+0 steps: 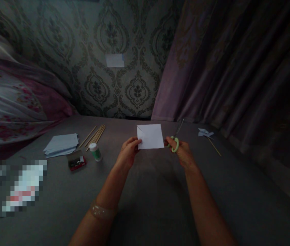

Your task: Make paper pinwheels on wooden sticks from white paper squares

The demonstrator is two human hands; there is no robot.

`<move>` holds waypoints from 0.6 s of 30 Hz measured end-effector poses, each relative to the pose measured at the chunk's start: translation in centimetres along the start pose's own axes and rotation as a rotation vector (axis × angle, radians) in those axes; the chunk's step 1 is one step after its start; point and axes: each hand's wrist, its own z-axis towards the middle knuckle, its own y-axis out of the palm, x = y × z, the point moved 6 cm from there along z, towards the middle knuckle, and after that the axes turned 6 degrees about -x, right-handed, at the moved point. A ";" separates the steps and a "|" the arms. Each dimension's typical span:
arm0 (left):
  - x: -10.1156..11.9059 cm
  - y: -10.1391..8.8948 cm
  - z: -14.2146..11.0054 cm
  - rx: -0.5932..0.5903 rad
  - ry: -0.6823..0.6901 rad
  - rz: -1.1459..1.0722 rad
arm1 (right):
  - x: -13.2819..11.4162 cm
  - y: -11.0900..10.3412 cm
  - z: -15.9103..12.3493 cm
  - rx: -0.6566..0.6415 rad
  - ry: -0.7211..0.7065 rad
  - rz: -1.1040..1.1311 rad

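A square sheet of white paper [151,136] is held up in front of me, with a short diagonal line at its upper left corner. My left hand [130,150] pinches its left edge, thumb on the near face. In my right hand [183,153] is a pair of scissors [175,144] with light green handles, its blades pointing up and away. The scissors are just right of the paper, apart from it. Some fingers of both hands are hidden.
At left lie a stack of white paper [62,144], several wooden sticks [95,136], a white-and-green bottle [95,152] and a small open box [76,163] of metal pieces. A paper pinwheel [205,133] on a stick lies at right. Curtains [211,61] hang beyond.
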 end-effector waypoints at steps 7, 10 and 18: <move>-0.5 -0.1 0.3 -0.002 0.033 0.053 | 0.2 0.8 0.0 -0.070 -0.010 0.061; -0.6 -0.3 0.4 0.014 0.058 0.089 | 0.5 0.8 0.1 -0.032 -0.003 0.062; -0.6 -0.1 0.3 0.037 0.088 0.079 | 0.0 1.1 -0.1 -0.010 -0.005 0.062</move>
